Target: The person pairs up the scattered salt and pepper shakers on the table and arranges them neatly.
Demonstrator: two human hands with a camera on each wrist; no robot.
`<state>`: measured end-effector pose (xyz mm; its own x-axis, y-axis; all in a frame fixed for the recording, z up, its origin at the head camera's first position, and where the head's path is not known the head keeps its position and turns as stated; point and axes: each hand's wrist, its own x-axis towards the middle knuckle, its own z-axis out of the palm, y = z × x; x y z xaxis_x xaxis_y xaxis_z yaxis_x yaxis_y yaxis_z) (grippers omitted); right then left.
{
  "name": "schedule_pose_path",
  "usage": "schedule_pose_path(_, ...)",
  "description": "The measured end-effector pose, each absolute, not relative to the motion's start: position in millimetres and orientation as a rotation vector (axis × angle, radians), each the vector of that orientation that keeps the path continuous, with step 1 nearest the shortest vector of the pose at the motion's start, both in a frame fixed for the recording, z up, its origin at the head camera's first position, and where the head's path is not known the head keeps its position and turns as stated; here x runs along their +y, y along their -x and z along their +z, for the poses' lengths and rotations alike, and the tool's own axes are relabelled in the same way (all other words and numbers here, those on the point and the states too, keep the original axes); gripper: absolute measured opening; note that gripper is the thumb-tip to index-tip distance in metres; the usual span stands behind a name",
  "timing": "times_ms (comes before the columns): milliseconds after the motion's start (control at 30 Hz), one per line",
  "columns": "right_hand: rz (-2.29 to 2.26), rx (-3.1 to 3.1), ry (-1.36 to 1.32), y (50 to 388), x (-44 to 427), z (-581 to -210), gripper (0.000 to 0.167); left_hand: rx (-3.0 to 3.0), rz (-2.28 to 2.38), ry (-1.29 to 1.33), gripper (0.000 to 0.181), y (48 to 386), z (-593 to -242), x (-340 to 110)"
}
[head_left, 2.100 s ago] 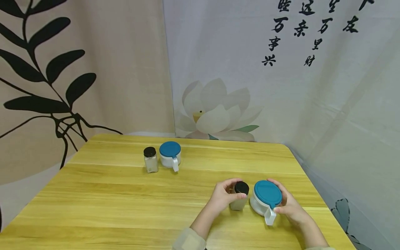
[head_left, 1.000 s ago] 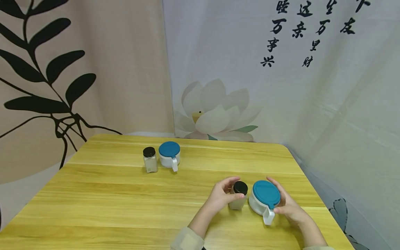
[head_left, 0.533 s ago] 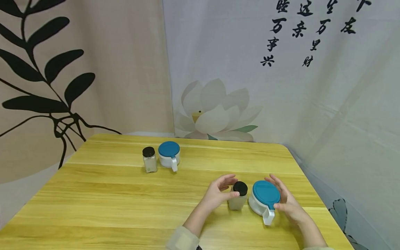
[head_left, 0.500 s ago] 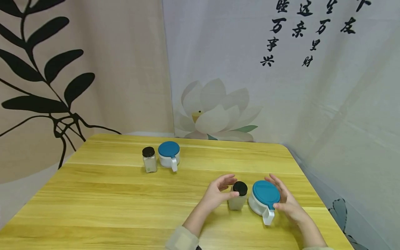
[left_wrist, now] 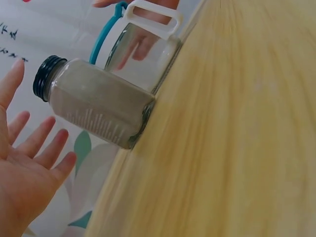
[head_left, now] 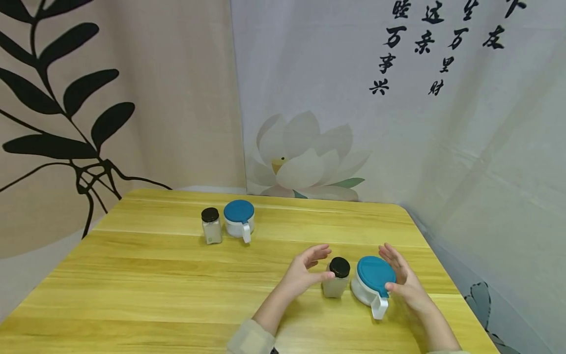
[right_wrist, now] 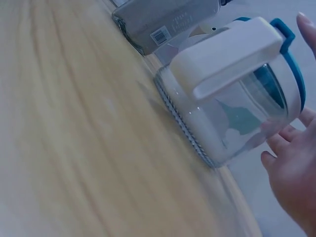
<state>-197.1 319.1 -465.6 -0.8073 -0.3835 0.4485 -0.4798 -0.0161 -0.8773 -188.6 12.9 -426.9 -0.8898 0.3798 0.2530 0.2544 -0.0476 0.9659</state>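
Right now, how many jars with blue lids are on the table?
2. The far jar stands toward the back, right of a black-capped bottle; the near jar stands beside the right hand. None looks hidden.

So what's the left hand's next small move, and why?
Probably draw the left hand back from the black-capped jar: the jar stands upright on the table, and the left wrist view shows that hand open, apart from it.

In front of me I had: one yellowish wood-grain table (head_left: 146, 280), rounded at its far corners; one beige cloth backdrop (head_left: 190, 108) to my left, printed with a black leafy branch (head_left: 88, 89); one paler cloth (head_left: 309, 59), creased, bearing a lotus (head_left: 305, 169) and black brush-style characters (head_left: 424, 42).
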Motion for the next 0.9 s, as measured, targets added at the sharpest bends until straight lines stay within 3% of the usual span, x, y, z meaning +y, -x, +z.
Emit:
schedule_pose_path(200,1.943,-2.094,-0.966,195,316,-456,0.08,2.122,2.073,-0.689,0.064,202,-447,13)
schedule_pose_path(900,1.841,-2.126,-0.839,188,310,-435,0.084,2.229,2.008,-0.738,0.062,198,-433,-6)
